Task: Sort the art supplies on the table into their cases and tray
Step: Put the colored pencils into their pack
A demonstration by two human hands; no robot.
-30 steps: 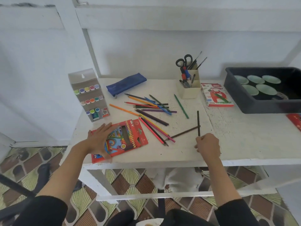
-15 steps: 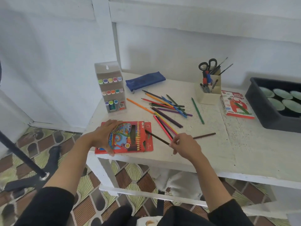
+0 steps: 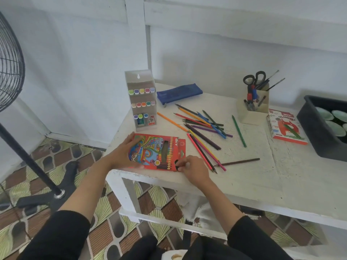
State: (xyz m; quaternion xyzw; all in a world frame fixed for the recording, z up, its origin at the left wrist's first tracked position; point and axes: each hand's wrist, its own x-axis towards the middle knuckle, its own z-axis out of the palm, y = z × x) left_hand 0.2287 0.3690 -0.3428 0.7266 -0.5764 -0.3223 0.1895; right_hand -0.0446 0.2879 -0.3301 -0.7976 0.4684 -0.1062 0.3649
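One camera, worn on my head, looks forward and down over the near left corner of the table (image 3: 244, 177). It sits close. My sleeves (image 3: 56, 237) fill the bottom edge. My left hand (image 3: 124, 156) and right hand (image 3: 193, 169) lie just below the middle at the box (image 3: 159, 152), the right pinching a pencil (image 3: 176, 167). The wide lens takes in the floor (image 3: 47, 166) below me, the wall (image 3: 225, 53) across the top, a fan (image 3: 9, 68) cut by the left edge and the tray (image 3: 315, 132) cut by the right. The table's near edge slants down to the right.
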